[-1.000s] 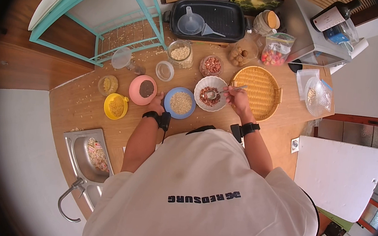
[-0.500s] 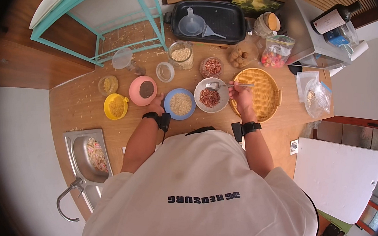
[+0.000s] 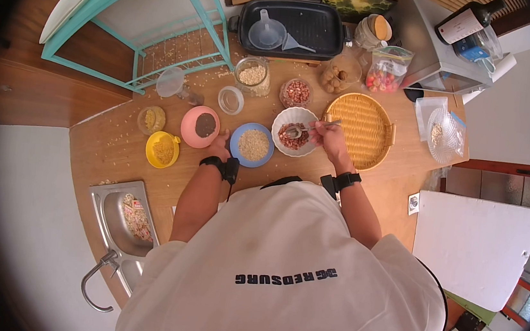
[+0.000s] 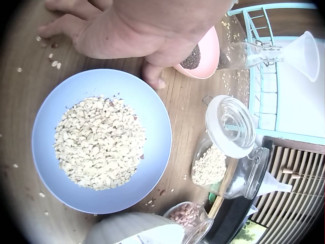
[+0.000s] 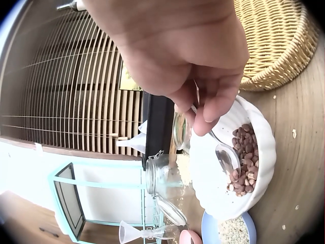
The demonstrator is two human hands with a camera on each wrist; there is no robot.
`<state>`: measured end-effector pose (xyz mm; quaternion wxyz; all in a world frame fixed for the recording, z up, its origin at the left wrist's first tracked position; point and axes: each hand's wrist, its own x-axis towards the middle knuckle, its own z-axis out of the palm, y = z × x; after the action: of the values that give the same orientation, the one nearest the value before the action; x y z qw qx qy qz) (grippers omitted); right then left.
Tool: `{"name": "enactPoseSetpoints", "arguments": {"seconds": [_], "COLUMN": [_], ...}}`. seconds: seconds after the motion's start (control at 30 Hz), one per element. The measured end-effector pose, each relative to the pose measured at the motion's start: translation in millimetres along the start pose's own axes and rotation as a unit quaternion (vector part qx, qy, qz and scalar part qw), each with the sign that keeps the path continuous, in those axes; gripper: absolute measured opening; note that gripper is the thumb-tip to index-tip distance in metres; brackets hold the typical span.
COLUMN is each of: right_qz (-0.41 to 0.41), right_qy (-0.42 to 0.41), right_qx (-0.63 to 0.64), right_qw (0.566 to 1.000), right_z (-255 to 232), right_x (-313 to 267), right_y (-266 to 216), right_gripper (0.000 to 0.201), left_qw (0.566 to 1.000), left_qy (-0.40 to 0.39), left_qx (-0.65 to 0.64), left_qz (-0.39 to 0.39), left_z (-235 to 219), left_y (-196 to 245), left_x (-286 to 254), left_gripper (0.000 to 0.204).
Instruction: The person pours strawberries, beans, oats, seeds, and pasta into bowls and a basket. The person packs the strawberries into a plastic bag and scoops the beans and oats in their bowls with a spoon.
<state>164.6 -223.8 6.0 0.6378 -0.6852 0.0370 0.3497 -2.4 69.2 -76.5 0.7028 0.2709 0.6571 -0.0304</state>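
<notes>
My right hand (image 3: 330, 139) pinches the handle of a metal spoon (image 5: 227, 158) between thumb and fingers. The bowl of the spoon dips among reddish-brown peanuts (image 5: 247, 157) in a white fluted bowl (image 5: 267, 129). Resting on the tabletop, my left hand (image 4: 147, 30) has its fingers spread loosely, the thumb pointing toward the gap between a pink bowl (image 3: 189, 129) of small dark seeds and a blue plate (image 4: 155, 117). Pale oat flakes (image 4: 99, 145) are heaped on that plate. Behind the white bowl stands a clear jar of peanuts (image 3: 297, 94).
A round wicker basket (image 3: 362, 130) lies right of the white bowl. Glass jar of oats (image 3: 253, 77), jar lid (image 3: 230, 100) and black griddle pan (image 3: 324, 33) are at the back. A yellow bowl (image 3: 174, 153) stands left, with a steel sink (image 3: 103, 203) nearer the person.
Half a second ago the spoon was up near the white bowl's far rim; my right hand has since lowered it back into the peanuts. My left hand stays in place.
</notes>
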Motion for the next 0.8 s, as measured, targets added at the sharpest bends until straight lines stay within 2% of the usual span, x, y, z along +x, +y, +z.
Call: {"name": "enactPoseSetpoints", "arguments": {"seconds": [0.07,0.13,0.33,0.57,0.67,0.73,0.8], "right_qz": [0.003,0.006,0.002,0.025,0.033,0.034,0.038], "right_qy": [-0.005,-0.012,-0.031,-0.028,-0.019,-0.016,-0.016], "right_qx": [0.009,0.019,-0.065,0.007,0.029,0.039,0.075], "right_qw": [1.0,1.0,0.997,0.999,0.999,0.999,0.996], "right_z": [-3,-4,3,1,-4,-8,-11], "right_x": [0,0,-4,-3,-1,1,1], "right_y": [3,3,-1,5,8,9,7], "right_gripper": [0.023,0.023,0.024,0.025,0.025,0.026,0.026], "left_qw": [1.0,0.999,0.997,0.997,0.999,0.997,0.995], "left_qy": [-0.02,0.025,0.039,0.035,-0.004,0.055,0.059], "left_qx": [0.006,0.013,0.067,0.062,0.04,0.049,0.075], "left_qz": [-0.01,-0.022,-0.017,-0.017,-0.012,-0.003,-0.015], "left_z": [0,7,8,2,0,6,7], "left_y": [0,6,8,2,0,3,8], "left_x": [6,-22,-29,0,5,-11,-25], "left_gripper": [0.048,0.052,0.061,0.06,0.06,0.058,0.058]}}
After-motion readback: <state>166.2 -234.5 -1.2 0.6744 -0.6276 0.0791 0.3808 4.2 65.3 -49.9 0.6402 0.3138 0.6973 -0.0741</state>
